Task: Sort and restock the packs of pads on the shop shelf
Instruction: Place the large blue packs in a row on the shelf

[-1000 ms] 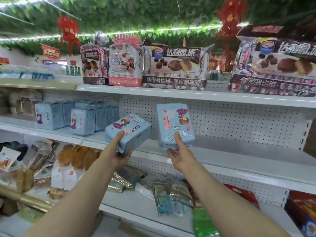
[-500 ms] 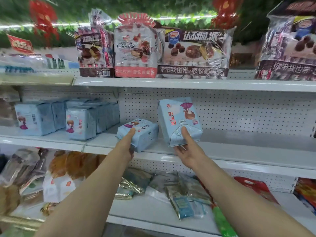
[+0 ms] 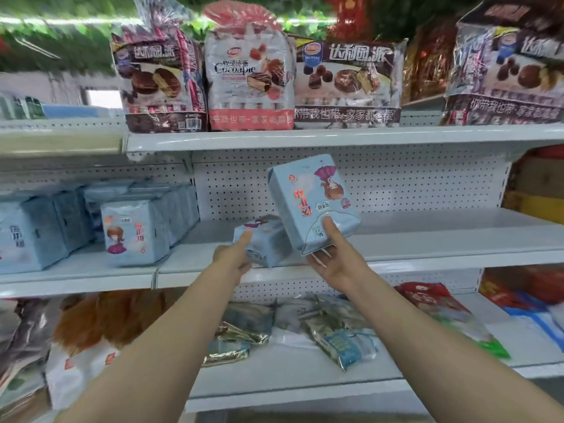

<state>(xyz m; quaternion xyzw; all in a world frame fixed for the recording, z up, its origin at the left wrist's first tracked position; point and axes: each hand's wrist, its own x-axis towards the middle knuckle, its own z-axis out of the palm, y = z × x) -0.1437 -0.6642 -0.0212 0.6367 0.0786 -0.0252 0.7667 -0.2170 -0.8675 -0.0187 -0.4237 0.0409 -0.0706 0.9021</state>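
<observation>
**Down to shelf level with both packs**

Lowered since a second ago: left-hand pack (image 3: pixel 266 241), brought down out of the air to the board of the middle shelf (image 3: pixel 427 248). Now lying on its side, long axis running back toward the pegboard (image 3: pixel 412 184). Gripped by the left hand (image 3: pixel 233 261), thumb on top at the near end, fingers curled underneath. Impossible to tell whether already resting on the board or just clear of it.

Held upright just beside it in the right hand (image 3: pixel 335 261): second pack (image 3: pixel 308 203), thumb pressed on the front face, fingers cupped below, top leaning left. Lower corner overlapping the lying pack; touching or merely in front, cannot say.

Probably next: setting down and closing up leftward. Off to the left of both hands, stocked row of matching packs (image 3: pixel 134 233), standing on end with fronts outward, bare board between. Nearer to that row on the left hand's side, so likely first to go, and needing a turn onto its end to match. Worth guarding against a nudge that topples the front pack of the row.
</observation>
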